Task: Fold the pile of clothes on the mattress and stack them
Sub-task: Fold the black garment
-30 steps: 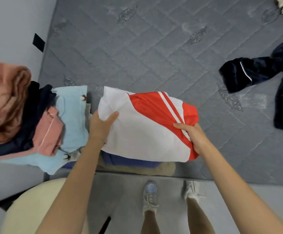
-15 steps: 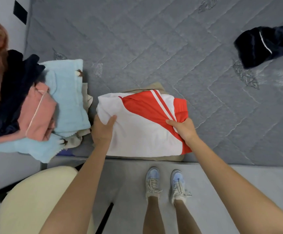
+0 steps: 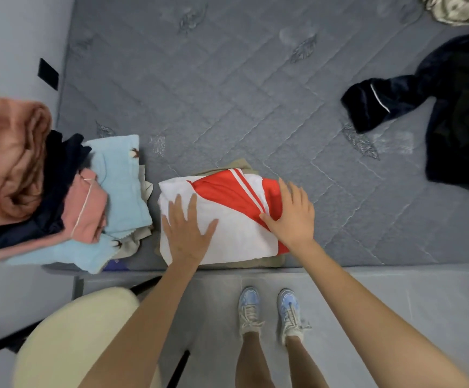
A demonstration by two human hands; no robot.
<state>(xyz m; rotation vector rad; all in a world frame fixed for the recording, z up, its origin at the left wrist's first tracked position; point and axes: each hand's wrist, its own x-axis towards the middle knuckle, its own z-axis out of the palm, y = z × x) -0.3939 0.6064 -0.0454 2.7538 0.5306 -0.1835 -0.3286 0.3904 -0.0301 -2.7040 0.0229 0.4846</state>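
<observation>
- Pressing folded red-white top (image 3: 236,239) flat with left hand (image 3: 188,233) and right hand (image 3: 292,217); fingers (image 3: 192,204) spread, nothing pinched.
- Likely squaring it onto tan stack (image 3: 237,166) at mattress (image 3: 227,107) edge.

Cool, even, fairly bright light lies over the grey quilted mattress (image 3: 227,93) with no glare, and only faint, soft-edged shadows show beside the left hand (image 3: 187,233) and right hand (image 3: 292,217) on the folded white-and-red garment (image 3: 236,231). The wide lens bows the mattress edge and stretches the borders, where the fuzzy pink-brown blanket (image 3: 6,158) at far left is smeared and out of focus. The crumpled dark navy garment (image 3: 457,121) at right sinks into near-black with little detail.
</observation>
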